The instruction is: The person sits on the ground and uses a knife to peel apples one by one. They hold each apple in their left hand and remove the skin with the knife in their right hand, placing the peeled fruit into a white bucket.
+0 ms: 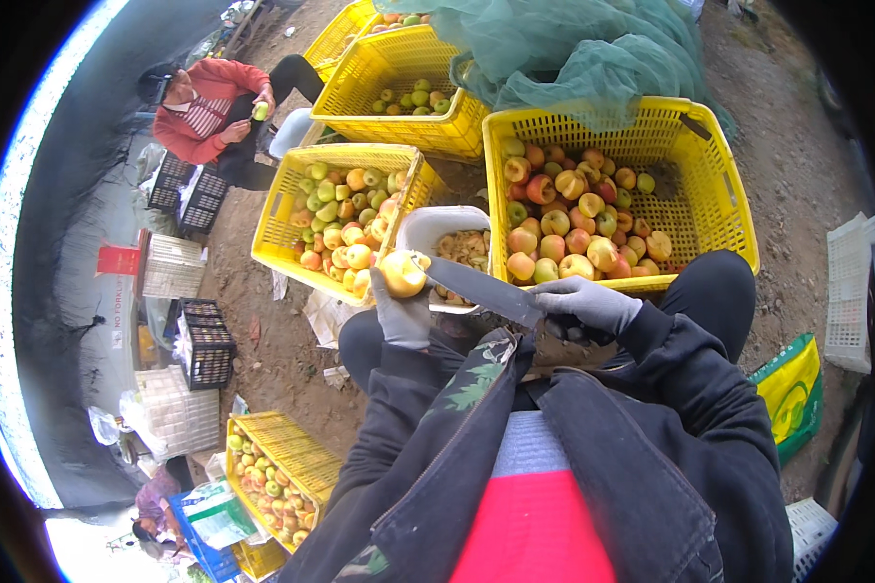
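My left hand (401, 313), in a grey glove, holds a yellowish apple (404, 274) with cut patches on its surface. In my gloved right hand (580, 306) is a wide-bladed knife (481, 288), gripped by its dark handle. The blade points left, and its tip meets or nearly meets the apple's right side. Below the blade stands a white plastic tub (437, 222) with peelings and cut scraps (464, 250) in it. A yellow crate (736, 204) of apples, several with pieces cut away, sits before my right knee. Another yellow crate (277, 211) full of apples is just beyond my left hand.
A co-worker (208, 109) sits at the far left, holding a green apple. More yellow crates (401, 131) stand behind, beside green netting (583, 65). Black crates (205, 342) line the left side. A yellow crate (288, 444) of apples is at lower left, near another person (159, 506).
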Action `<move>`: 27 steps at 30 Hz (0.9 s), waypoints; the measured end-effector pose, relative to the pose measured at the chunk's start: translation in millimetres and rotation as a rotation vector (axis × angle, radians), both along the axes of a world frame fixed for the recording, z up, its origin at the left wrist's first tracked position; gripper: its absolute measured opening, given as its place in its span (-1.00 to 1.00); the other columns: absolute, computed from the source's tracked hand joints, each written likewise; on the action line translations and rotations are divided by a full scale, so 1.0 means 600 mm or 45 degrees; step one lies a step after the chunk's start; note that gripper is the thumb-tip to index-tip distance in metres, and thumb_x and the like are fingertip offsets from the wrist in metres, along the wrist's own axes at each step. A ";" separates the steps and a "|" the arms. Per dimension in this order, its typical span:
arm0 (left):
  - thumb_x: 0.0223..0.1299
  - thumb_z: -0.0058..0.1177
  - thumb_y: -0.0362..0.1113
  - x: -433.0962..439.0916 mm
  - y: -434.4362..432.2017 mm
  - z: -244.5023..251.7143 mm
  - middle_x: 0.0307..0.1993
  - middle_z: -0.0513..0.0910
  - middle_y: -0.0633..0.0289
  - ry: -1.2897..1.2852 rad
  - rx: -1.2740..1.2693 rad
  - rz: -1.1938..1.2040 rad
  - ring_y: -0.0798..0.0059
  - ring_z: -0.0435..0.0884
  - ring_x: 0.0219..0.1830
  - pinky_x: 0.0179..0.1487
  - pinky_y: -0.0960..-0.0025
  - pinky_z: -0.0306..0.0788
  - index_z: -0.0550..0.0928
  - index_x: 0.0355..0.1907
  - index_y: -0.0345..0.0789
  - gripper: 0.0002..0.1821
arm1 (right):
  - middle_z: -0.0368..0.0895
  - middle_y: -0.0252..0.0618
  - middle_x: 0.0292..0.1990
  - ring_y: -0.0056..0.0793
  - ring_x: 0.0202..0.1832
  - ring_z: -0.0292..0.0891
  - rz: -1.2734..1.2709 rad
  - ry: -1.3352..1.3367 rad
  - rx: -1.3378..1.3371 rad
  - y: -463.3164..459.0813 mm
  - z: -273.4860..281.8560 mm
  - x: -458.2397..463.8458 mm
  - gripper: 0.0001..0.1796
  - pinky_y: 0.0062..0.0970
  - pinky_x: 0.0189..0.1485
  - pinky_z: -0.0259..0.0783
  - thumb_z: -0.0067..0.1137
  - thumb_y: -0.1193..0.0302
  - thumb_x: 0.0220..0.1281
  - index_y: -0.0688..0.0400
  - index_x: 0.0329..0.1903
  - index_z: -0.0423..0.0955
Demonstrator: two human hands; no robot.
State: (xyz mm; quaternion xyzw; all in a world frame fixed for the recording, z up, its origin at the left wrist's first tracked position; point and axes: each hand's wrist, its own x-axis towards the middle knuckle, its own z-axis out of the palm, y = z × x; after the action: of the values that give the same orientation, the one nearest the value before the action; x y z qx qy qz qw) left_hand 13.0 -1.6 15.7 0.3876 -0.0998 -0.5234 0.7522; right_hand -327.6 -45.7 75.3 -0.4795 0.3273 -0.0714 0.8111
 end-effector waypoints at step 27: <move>0.31 0.20 -0.13 0.049 -0.015 0.058 0.32 0.53 0.09 -0.490 -0.399 -0.057 0.17 0.54 0.30 0.34 0.08 0.48 0.45 0.38 -0.24 -0.39 | 0.78 -0.04 -0.04 -0.35 -0.03 0.68 -0.024 0.152 -0.632 0.005 0.016 0.038 -0.57 -0.40 0.14 0.52 0.07 0.26 0.57 0.27 0.27 0.57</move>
State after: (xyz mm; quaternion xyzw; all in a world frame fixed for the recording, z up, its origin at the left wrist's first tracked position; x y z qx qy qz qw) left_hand 42.1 -10.4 50.6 0.3564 -0.3297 -0.4346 0.7586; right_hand -304.9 -42.6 85.0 -0.6643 0.3516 -0.1286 0.6470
